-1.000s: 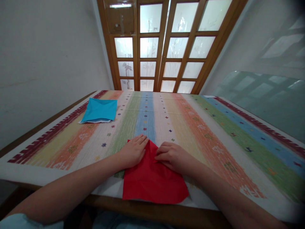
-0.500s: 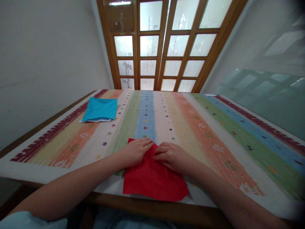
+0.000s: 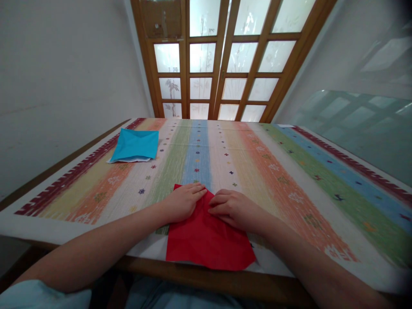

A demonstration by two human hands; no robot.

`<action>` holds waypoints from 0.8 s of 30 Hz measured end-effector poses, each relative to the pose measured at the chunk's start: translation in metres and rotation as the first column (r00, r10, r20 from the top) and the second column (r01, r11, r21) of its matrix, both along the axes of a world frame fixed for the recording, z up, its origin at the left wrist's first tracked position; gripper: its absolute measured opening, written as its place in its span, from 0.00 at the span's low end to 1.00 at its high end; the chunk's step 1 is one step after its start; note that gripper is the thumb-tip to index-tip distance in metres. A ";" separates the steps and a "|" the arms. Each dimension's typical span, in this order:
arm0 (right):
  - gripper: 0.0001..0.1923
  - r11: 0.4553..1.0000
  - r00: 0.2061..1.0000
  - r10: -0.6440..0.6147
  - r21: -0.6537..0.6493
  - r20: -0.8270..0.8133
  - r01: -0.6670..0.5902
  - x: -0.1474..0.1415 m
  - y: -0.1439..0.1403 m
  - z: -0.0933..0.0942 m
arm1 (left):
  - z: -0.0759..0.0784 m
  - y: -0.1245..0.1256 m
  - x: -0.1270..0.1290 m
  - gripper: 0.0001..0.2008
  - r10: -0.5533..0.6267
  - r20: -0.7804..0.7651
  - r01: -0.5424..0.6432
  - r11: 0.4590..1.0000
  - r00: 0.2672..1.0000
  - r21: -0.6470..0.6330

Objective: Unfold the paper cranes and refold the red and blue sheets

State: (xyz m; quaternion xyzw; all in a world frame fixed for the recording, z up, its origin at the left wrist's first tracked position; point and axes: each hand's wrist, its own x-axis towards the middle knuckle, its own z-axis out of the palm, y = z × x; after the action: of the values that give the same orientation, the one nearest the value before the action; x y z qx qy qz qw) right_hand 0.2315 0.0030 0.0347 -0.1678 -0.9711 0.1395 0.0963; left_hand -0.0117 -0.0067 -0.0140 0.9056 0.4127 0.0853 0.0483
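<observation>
A sheet of red paper (image 3: 209, 242) lies at the table's near edge, its upper right corner turned in along a slanted edge. My left hand (image 3: 186, 201) rests flat on the paper's upper left part, fingers stretched out and pressing down near the top. On the right slanted edge, my right hand (image 3: 230, 208) has its fingers bent and drawn together on the paper, with the thumb side low. The fingertips of the two hands are a short gap apart. Paper under both palms is hidden.
A blue sheet of paper (image 3: 137, 145) with white showing beneath it lies at the table's left. A striped, flowered tablecloth (image 3: 264, 171) covers the table. Glazed wooden doors (image 3: 219, 77) stand behind, and a glass panel (image 3: 357, 128) leans along the right wall.
Hardly anything differs. The camera view has shifted slightly, while both hands stay in the same places on the red paper.
</observation>
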 end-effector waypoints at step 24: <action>0.13 0.925 0.930 -0.323 -0.265 -0.177 0.271 0.000 0.017 -0.016 | 0.013 0.002 0.004 0.21 -0.035 -0.035 0.037 0.998 0.999 0.054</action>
State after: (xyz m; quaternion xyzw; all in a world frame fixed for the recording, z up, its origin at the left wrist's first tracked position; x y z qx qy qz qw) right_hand 0.2318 0.0195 0.0183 -0.3076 -0.8942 0.2552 0.2015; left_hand -0.0076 -0.0046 -0.0012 0.9153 0.3944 0.0801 0.0179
